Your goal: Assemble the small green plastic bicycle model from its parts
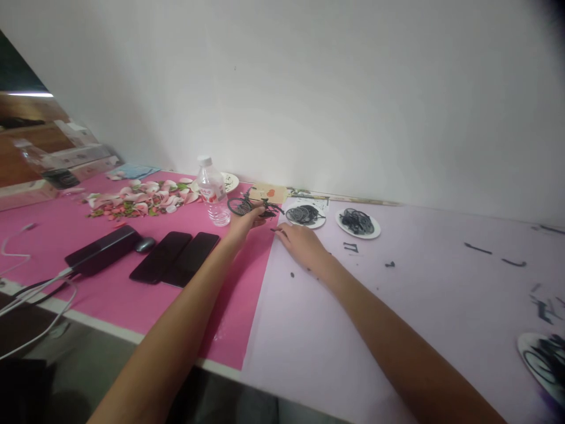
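Bare forearms (pixel 388 330) stretched up from the bottom edge, over a table covered in bright pink (pixel 233 306) on one side and pale lilac (pixel 300 335) on the other. The left hand (pixel 249 220) was closed around a small dark model bicycle (pixel 241 206), holding it above the pink part with one spoked wheel out to the left. Just beside it, the right hand (pixel 304 242) pinched a small dark piece (pixel 274 229) at its fingertips (too tiny to make out its shape). Beyond the right hand, a white plate (pixel 321 224) bore dark wheels and other parts, and a second plate (pixel 375 234) of such parts sat to its right. Loose dark bits (pixel 351 247) lay scattered across the lilac side. On the pink side, a clear bottle (pixel 212 197) stood near the left hand, with two black phones (pixel 190 259) lying closer in and pink petals (pixel 141 203) heaped farther left.
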A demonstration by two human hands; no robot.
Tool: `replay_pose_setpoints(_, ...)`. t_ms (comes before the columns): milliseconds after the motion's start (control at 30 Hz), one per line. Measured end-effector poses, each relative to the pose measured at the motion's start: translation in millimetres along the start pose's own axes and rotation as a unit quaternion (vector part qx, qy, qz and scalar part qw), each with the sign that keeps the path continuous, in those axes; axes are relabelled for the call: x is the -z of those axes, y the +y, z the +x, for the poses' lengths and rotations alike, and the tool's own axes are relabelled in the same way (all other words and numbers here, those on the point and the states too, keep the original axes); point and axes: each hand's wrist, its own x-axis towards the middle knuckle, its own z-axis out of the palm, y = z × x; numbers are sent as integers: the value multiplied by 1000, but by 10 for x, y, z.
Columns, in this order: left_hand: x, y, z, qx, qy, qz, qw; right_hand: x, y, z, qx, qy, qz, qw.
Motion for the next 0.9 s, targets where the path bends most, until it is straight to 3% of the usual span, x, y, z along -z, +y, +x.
replay_pose_setpoints(100,-4,-12,-12,-3,1,10,1000,107,96,3,-24,-16,77,997)
replay_pose_setpoints(200,-25,-28,-36,-7,-11,9,1000,161,222,1,-38,-69,166,983)
replay_pose_setpoints(267,-39,-50,-50,-5,-21,8,1000,166,282,-4,-38,-81,171,981)
replay_pose_setpoints(400,-47,-91,-60,12,-41,18,999,161,281,3,-36,-36,134,990)
replay_pose_setpoints(533,-29,-52,-61,16,-48,29,998,244,190,26,-117,69,141,981)
replay_pose_setpoints(600,-24,-17,-63,14,-39,28,999,325,167,22,-123,87,146,978)
replay_pose_setpoints(633,-23,-4,-66,14,-37,28,999,370,164,13,-105,57,155,981)
replay_pose_setpoints(700,-25,4,-74,16,-39,29,999,452,170,-13,-46,-64,190,979)
replay_pose_setpoints(800,-30,-15,-91,23,-48,39,998,527,162,-61,7,-226,221,949)
replay_pose_setpoints(900,-29,-32,-109,37,-53,42,997,544,106,-97,4,-264,180,948)
